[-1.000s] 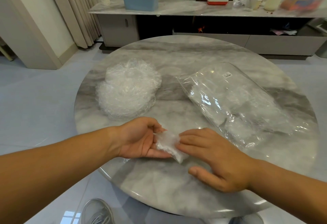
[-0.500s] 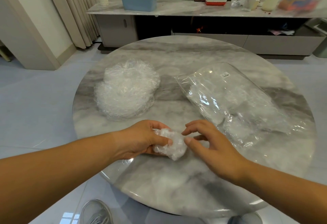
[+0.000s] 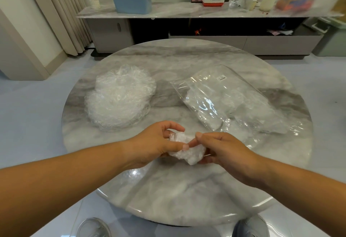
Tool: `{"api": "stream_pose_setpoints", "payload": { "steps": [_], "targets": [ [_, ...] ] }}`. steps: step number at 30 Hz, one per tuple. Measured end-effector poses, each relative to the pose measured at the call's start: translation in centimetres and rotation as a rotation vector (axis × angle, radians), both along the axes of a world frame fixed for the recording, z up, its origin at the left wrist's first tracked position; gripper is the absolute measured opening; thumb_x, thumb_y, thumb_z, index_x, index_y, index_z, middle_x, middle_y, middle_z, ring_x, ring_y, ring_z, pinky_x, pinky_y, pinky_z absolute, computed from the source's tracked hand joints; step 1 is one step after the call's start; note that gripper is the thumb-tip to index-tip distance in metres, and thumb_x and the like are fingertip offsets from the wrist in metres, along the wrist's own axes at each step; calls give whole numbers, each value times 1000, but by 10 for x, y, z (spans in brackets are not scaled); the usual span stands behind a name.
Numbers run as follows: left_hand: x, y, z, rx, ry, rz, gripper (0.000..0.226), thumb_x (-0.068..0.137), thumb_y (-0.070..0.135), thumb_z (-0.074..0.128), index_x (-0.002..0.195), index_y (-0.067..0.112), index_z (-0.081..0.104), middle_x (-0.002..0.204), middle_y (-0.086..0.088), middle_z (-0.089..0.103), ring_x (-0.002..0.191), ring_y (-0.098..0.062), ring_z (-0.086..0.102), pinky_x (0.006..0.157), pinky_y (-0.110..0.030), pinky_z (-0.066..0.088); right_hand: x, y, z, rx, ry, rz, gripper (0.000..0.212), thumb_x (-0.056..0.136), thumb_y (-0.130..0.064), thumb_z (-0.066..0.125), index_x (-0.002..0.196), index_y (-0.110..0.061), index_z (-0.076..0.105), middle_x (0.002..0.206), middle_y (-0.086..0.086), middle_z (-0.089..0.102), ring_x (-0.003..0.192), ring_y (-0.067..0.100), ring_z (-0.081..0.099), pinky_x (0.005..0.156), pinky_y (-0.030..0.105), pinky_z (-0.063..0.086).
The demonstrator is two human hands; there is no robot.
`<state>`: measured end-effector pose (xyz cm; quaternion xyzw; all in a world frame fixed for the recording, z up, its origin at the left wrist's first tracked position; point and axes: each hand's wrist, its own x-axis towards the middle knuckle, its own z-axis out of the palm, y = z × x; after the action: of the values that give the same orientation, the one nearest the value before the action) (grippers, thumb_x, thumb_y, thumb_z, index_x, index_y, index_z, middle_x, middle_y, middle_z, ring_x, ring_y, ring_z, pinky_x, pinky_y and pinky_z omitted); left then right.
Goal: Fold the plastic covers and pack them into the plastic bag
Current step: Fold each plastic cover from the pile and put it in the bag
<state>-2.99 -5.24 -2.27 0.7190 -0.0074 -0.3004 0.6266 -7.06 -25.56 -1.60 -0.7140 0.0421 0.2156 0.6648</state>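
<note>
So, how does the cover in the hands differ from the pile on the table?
The held cover is one small, bunched-up wad; the pile of covers is many, spread wide. The held cover is gripped between the left hand and right hand; the pile lies untouched on the table. Both are clear, crinkled plastic.

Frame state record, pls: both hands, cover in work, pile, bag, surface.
left hand: grips the folded plastic cover, thumb across it
right hand: pinches the same cover from its right side
folded plastic cover: small crumpled wad between both hands
pile of plastic covers: unfolded, far left on the table
plastic bag: lies flat on the right, whitish plastic inside
table: round, marble-patterned
</note>
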Motion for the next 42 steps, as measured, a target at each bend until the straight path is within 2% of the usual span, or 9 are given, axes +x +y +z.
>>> {"api": "stream_pose_setpoints", "payload": {
  "steps": [6,10,13,15,18,26,31,36,42],
  "targets": [
    [-2,-46,19,102,-147,-57,29,94,34,67,115,15,61,108,-9,67,90,-19,72,84,-41,61,-3,-48,27,24,-108,-271,52,98,-43,52,72,-7,80,87,16,77,79,29,73,77,40,58],
    [-7,-78,27,367,-558,-266,43,105,43,42,112,7,65,121,-9,62,111,-15,56,103,-35,43,12,-108,38,231,-127,-670,61,104,-45,43,71,-3,72,76,9,73,73,28,69,73,44,57],
    [-16,-105,21,511,-729,-501,40,105,49,37,128,32,65,163,5,25,150,-6,15,123,-27,13,15,-145,27,179,-137,-783,61,104,-51,44,72,-5,69,72,6,72,81,32,67,86,52,56],
    [-21,-121,10,598,-778,-621,45,104,56,32,139,39,56,169,6,-6,152,-5,-19,122,-28,-10,11,-159,15,132,-117,-780,61,103,-53,44,75,-5,69,73,5,74,86,32,67,86,50,55],
    [-25,-133,0,710,-804,-722,58,101,66,25,149,40,43,163,4,-30,141,-6,-42,117,-33,-25,2,-168,-1,133,-93,-708,68,102,-57,42,68,-6,73,83,10,75,93,32,66,85,46,55],
    [-25,-129,-10,1030,-962,-779,87,93,78,12,161,26,-6,157,2,-43,139,-9,-46,122,-49,-15,-14,-179,-20,-109,-92,-472,80,103,-61,28,70,-10,81,94,12,77,87,24,70,82,32,51],
    [-29,-129,-5,994,-960,-752,92,90,79,12,158,25,-21,157,6,-42,142,-7,-42,124,-50,-8,-16,-173,-21,-209,-152,-373,80,98,-66,23,81,-16,83,98,1,79,100,18,71,98,32,50],
    [-26,-130,-2,948,-947,-740,92,87,80,10,157,28,-22,158,9,-41,143,-5,-40,123,-56,-7,-6,-157,-17,2,-125,-367,83,85,-76,27,107,-16,80,117,6,75,114,25,67,107,46,49],
    [-25,-124,1,817,-916,-748,90,89,78,16,157,31,-21,158,14,-40,141,0,-40,123,-56,-6,13,-142,-10,350,69,-367,95,93,-79,27,137,-1,58,144,17,55,130,30,57,114,48,42]
  ]
}}
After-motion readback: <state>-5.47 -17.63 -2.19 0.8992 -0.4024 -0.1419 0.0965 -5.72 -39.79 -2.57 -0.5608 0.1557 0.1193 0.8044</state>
